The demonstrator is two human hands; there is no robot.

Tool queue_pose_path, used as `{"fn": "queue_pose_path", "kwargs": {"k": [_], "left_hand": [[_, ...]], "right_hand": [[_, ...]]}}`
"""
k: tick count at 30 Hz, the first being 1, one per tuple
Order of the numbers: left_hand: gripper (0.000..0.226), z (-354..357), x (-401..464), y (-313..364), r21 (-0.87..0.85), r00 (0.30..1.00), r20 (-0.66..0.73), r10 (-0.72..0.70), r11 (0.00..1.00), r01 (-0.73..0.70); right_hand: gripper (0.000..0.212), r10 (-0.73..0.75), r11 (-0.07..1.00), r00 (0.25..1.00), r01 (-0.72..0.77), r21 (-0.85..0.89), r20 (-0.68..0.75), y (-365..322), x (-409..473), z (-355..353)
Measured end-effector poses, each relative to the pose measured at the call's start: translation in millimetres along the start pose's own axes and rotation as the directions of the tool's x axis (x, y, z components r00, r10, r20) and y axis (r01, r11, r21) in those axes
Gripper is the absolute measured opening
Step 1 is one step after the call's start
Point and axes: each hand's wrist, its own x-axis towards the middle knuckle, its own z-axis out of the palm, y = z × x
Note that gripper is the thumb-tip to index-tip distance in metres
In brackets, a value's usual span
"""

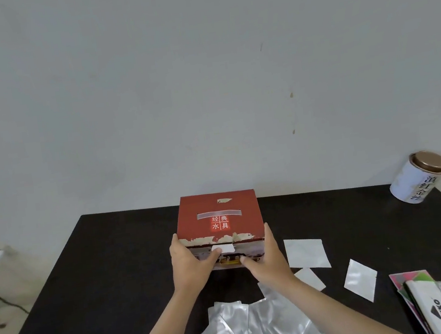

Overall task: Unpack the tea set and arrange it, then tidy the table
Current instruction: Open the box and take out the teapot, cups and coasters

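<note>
A red cardboard box (217, 217) with white characters on its lid stands closed in the middle of the black table (102, 280). My left hand (188, 263) grips its near left corner, thumb on the front face by a white tab. My right hand (268, 258) grips the near right corner, thumb on the front face. The box's contents are hidden.
Several silver foil pouches (251, 328) lie heaped near the front edge, and three more (305, 252) (360, 280) lie to the right of the box. A white tin with a bronze lid (419, 177) stands at the far right. A stack of coloured paper pads (439, 303) lies at the front right.
</note>
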Motion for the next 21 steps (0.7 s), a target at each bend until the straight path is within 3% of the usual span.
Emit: {"fn": "queue_pose_path", "kwargs": {"k": [6,8,10,12,15,18,21], "left_hand": [[0.076,-22.5,-13.8,9.3,-0.002,0.999,-0.009,0.044,0.999,-0.044],[0.072,-28.5,-13.2,22.9,-0.005,0.997,-0.041,0.064,0.998,-0.064],[0.084,-33.5,-8.1,37.3,-0.035,0.997,-0.053,0.059,0.998,-0.061],[0.092,-37.4,1.0,49.6,-0.072,0.995,-0.066,0.078,0.994,-0.083],[0.086,-37.0,18.1,65.5,-0.124,0.987,-0.083,0.138,0.981,-0.148],[0.084,-30.4,36.8,77.9,-0.207,0.961,-0.045,0.272,0.939,-0.275],[0.092,-20.3,59.7,75.1,-0.167,0.923,0.037,0.384,0.913,-0.373]], "right_hand": [[0.098,-0.084,0.994,0.996,0.084,-0.065,0.014,-7.0,-17.9,-1.2],[0.086,-0.159,0.984,0.986,0.156,-0.083,-0.043,-19.8,-18.2,-5.0],[0.075,-0.227,0.973,0.969,0.222,-0.059,-0.098,-38.9,-14.8,-11.2],[0.083,-0.263,0.965,0.953,0.261,-0.033,-0.153,-55.1,-6.1,-17.6],[0.098,-0.297,0.954,0.931,0.299,-0.021,-0.213,-72.9,13.4,-23.6],[0.085,-0.369,0.929,0.907,0.367,-0.044,-0.203,-83.2,35.7,-24.4],[0.096,-0.387,0.921,0.903,0.369,-0.127,-0.184,-83.6,56.0,-20.6]]}}
